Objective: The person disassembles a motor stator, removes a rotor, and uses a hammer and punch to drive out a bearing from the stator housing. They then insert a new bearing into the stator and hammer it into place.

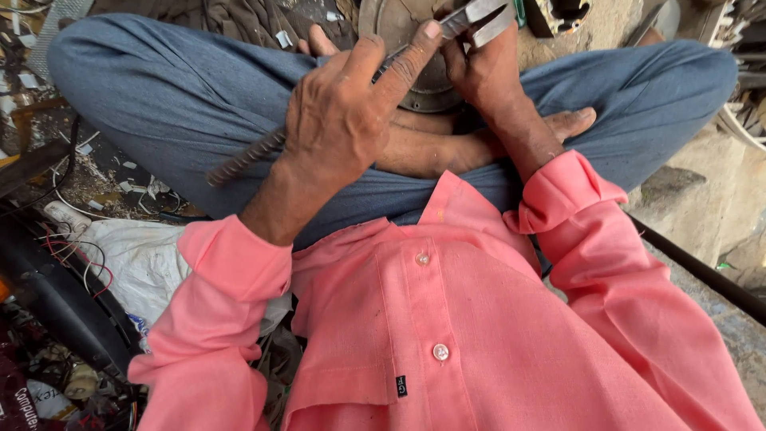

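Pink shirt fills the foreground. Left hand grips a stiff, heavy-looking ribbed steel rod at mid-length; right hand clamps metal pliers against a round metal disc over the crossed legs.

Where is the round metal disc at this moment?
In the head view, the round metal disc sits top centre, between the crossed legs, behind the left hand and beside the right hand.

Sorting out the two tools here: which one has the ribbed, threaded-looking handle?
The long rod in the left hand; the pliers-like tool in the right hand is flat, shiny metal.
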